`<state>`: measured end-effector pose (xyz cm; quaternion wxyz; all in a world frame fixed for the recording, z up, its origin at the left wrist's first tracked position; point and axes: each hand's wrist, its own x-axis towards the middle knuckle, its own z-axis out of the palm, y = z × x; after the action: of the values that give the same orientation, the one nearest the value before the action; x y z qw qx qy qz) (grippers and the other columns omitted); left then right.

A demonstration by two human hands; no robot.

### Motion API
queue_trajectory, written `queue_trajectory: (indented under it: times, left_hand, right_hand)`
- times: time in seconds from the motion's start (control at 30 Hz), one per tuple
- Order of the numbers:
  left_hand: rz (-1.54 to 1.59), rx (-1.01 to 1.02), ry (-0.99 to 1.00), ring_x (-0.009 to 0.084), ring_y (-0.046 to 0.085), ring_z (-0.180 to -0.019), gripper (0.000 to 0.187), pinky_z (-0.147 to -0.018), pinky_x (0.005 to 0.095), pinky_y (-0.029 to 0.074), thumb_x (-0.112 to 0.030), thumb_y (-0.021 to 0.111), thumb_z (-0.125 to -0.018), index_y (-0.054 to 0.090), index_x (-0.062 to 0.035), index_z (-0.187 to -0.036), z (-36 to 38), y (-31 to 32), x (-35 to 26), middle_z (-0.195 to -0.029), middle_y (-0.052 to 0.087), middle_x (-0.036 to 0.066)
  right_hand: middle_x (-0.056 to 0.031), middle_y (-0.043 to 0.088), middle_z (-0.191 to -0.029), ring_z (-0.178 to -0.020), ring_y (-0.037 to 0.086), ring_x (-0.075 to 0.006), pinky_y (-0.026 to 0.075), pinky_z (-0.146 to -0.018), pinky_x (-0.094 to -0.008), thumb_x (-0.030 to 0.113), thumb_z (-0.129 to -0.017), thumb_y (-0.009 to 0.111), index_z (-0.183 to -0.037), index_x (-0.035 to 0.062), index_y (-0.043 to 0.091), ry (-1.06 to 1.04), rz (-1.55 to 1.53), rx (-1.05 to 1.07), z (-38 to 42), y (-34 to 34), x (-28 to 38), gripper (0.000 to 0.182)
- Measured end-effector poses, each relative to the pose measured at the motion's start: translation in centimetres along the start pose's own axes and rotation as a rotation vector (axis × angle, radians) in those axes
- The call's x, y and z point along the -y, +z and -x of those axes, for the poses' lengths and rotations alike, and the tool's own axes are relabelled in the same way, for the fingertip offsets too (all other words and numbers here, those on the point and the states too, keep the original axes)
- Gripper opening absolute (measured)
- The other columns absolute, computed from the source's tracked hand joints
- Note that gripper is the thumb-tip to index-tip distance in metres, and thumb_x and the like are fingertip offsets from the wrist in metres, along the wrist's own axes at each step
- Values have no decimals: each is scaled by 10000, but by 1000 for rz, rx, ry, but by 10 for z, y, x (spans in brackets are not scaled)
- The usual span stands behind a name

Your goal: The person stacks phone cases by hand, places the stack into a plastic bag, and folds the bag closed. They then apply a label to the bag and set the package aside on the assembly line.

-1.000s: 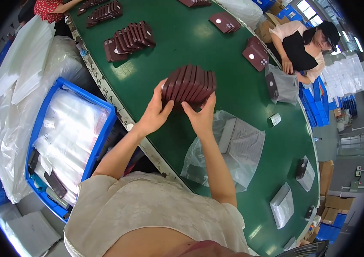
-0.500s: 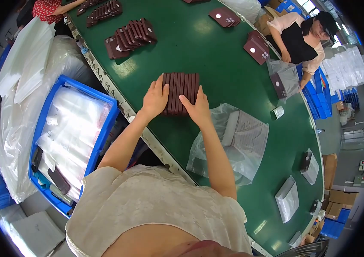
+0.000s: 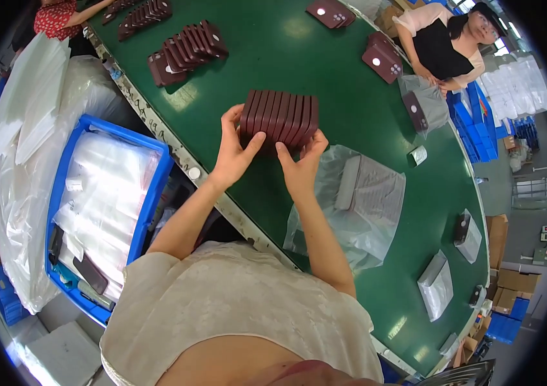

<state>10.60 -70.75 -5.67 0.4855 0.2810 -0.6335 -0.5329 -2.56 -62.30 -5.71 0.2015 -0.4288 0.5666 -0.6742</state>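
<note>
A row of maroon phone cases (image 3: 278, 117), packed side by side, is held between my two hands over the green table. My left hand (image 3: 236, 153) grips the left end, its thumb on the near side. At the right end my right hand (image 3: 301, 166) closes on the row, fingers curled round the lower corner and thumb in front. Just right of my right forearm lies a clear plastic bag (image 3: 367, 235) with a block of wrapped, ridged items inside. Farther up the table leans a fanned row of more maroon cases (image 3: 189, 51).
A blue crate (image 3: 165, 168) of plastic bags and a dark phone (image 3: 90, 273) stands left of the table edge. Across the table a co-worker (image 3: 444, 48) is near a bagged stack (image 3: 415, 110). Several wrapped packs, including a silvery one (image 3: 436, 289), lie at right.
My hands have tilted the row of cases, so their long faces show more, and shifted it slightly up and right. The co-worker's head has lifted.
</note>
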Motion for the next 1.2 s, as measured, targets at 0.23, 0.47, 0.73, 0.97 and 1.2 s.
queue_trajectory:
  times: [0.23, 0.47, 0.73, 0.97, 1.2]
  left_hand:
    - [-316, 131, 13, 370, 494, -1272, 817, -1067, 437, 407, -263, 679, -937, 151, -14, -1508, 15, -7, 29, -1396, 427, 229]
    - [-806, 362, -422, 453, 600, -1128, 822, -965, 466, 492, -525, 596, -933, 254, 9, -1457, -21, -15, -51, -1282, 560, 302]
    - [-969, 294, -410, 423, 651, -1050, 857, -889, 473, 533, -669, 596, -854, 408, 34, -1307, -24, 4, -22, -1192, 614, 275]
    - [-988, 311, -400, 428, 635, -1072, 835, -931, 463, 511, -616, 612, -872, 391, 23, -1362, -24, 24, -25, -1213, 597, 274]
    - [-319, 73, -120, 336, 562, -1214, 711, -1023, 414, 450, -312, 681, -901, 317, 2, -1425, -2, 25, -18, -1282, 537, 227]
  right_hand:
    - [-209, 493, -1315, -1171, 546, -352, 443, -997, -404, 172, -922, 679, -1420, -36, 334, -94, 352, 128, 0, -17, -16, 640]
    - [-294, 518, -1284, -1157, 542, -463, 473, -964, -476, 417, -961, 579, -1431, -74, 379, 179, 635, 345, -30, -37, 3, 708]
    - [-292, 535, -1249, -1150, 551, -453, 466, -971, -466, 502, -948, 558, -1412, -78, 413, 253, 645, 264, -16, -27, -20, 756]
    - [-274, 542, -1235, -1143, 545, -432, 448, -988, -448, 481, -968, 530, -1401, -53, 431, 241, 523, 256, -12, -41, -40, 694]
    - [-231, 513, -1282, -1172, 546, -353, 439, -1004, -415, 295, -946, 602, -1437, -48, 339, 162, 418, 126, -1, -28, 12, 654]
